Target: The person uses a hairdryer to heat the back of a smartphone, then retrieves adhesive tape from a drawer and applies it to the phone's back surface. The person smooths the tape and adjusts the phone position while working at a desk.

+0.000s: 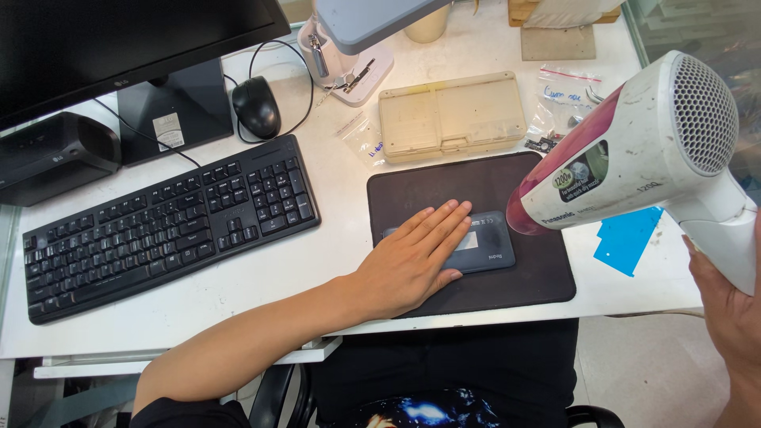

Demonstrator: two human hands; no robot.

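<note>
Left hand point(412, 257): flat, palm down, fingers point(444, 222) stretched out and close together, pressing on a small dark grey device point(483, 250) lying on a black mat point(476, 182) at the white tabletop point(333, 246) front edge. Right hand point(725, 309): wrapped around the handle of a white and maroon hair dryer point(634, 147), nozzle aimed at the device's right end, just above it. Nearby: black keyboard point(170, 222), black mouse point(255, 107), beige plastic case point(450, 115), blue sheet point(626, 238), monitor point(119, 40)

Dark monitor screen point(119, 40) top left; clear zip bags point(567, 99) behind mat.
</note>
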